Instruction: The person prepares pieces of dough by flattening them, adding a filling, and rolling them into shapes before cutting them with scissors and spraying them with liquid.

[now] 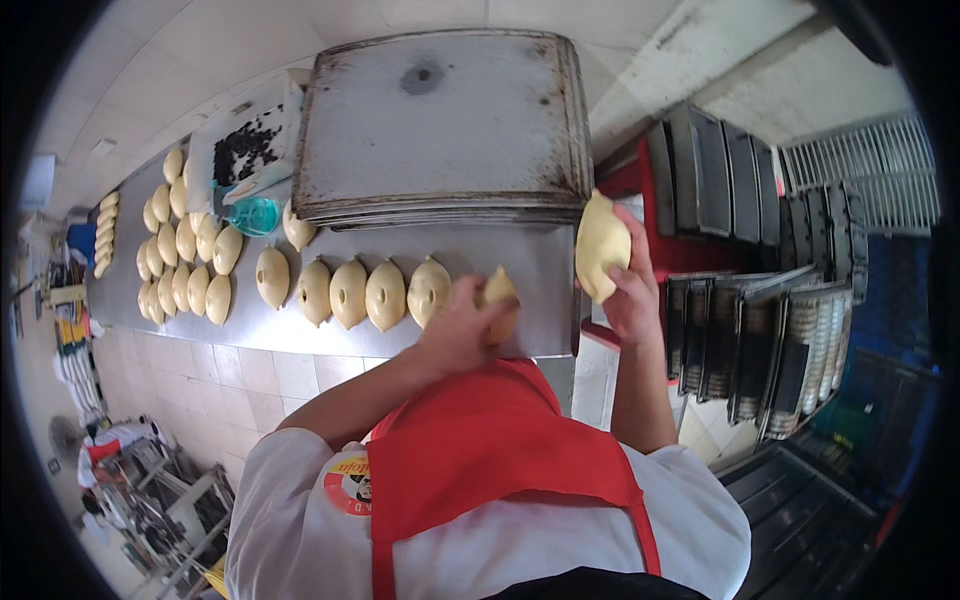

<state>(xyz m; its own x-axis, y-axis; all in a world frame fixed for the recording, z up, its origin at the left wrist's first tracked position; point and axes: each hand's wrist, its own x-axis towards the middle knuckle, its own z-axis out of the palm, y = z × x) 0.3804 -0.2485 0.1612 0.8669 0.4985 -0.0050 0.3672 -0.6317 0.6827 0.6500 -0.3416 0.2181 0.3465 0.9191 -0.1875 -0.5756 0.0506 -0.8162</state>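
My right hand (634, 290) is raised beyond the table's right end, its fingers and thumb closed on a pale, pointed oval dough piece (601, 245). My left hand (462, 325) is low over the table's near side, somewhat blurred. Its fingers wrap across another oval dough piece (499, 292) and cover part of it. Just left of that hand starts a row of similar dough pieces (386, 294) along the near edge; several have a small dimple or hole on top.
A stack of worn metal trays (440, 130) stands on the steel table (545, 255). To its left are a white tub (205, 150) with dark bits and a teal cup (254, 216). More dough pieces (186, 240) lie farther left. Racks with trays (750, 330) stand at the right.
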